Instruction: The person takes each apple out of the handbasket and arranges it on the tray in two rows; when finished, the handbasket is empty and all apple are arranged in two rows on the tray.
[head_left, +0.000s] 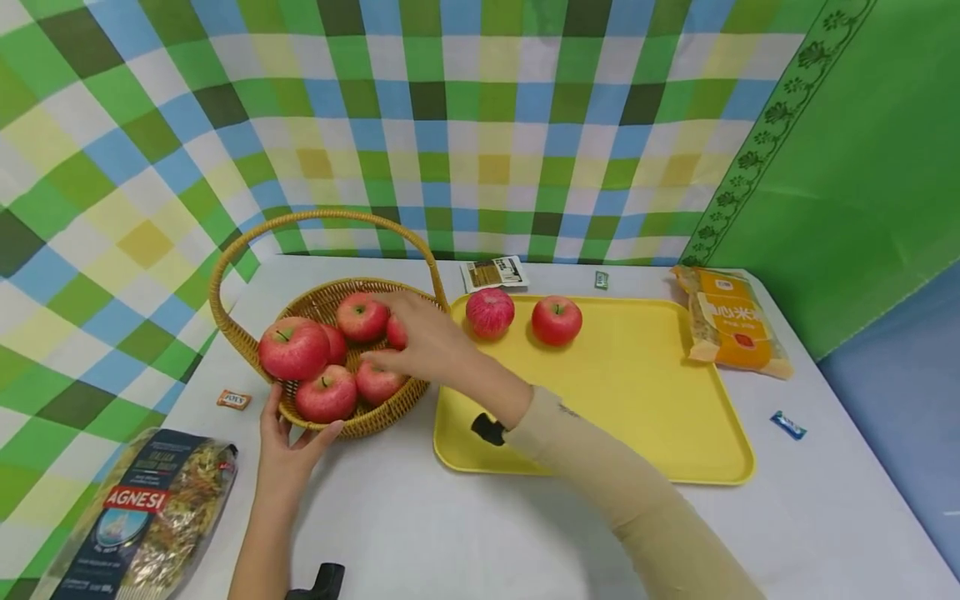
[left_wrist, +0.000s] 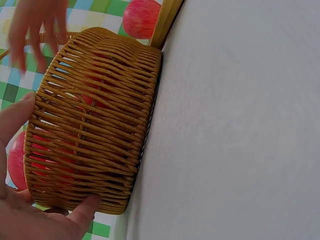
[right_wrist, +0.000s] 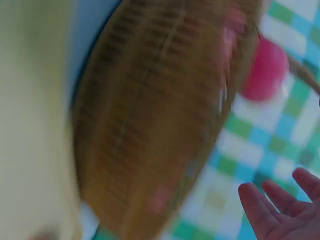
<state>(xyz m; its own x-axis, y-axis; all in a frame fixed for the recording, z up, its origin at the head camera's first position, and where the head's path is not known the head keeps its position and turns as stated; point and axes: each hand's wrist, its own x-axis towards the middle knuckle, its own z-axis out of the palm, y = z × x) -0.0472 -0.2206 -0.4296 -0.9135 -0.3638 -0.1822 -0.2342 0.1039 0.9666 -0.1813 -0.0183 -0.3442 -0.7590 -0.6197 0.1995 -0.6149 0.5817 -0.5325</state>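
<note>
A wicker basket [head_left: 390, 414] with a tall arched handle holds several red apples [head_left: 295, 348]. My left hand [head_left: 288, 450] grips the basket's near rim; in the left wrist view its thumb lies at the rim and its fingers are against the woven side [left_wrist: 90, 135]. Over the right part of the basket is my right hand [head_left: 427, 337], its fingers spread above the apples and partly hiding one. In the right wrist view, that hand [right_wrist: 287, 212] shows extended fingers with nothing in them. Two more red apples [head_left: 557, 320] sit on the yellow tray [head_left: 622, 400] beside the basket.
An orange snack bag [head_left: 735, 321] leans over the tray's right edge. A pasta bag [head_left: 142, 517] lies at front left. Small wrapped sweets [head_left: 234, 400] and a flat packet [head_left: 495, 272] lie about the white table [head_left: 450, 533]. A checkered cloth [head_left: 495, 125] hangs behind.
</note>
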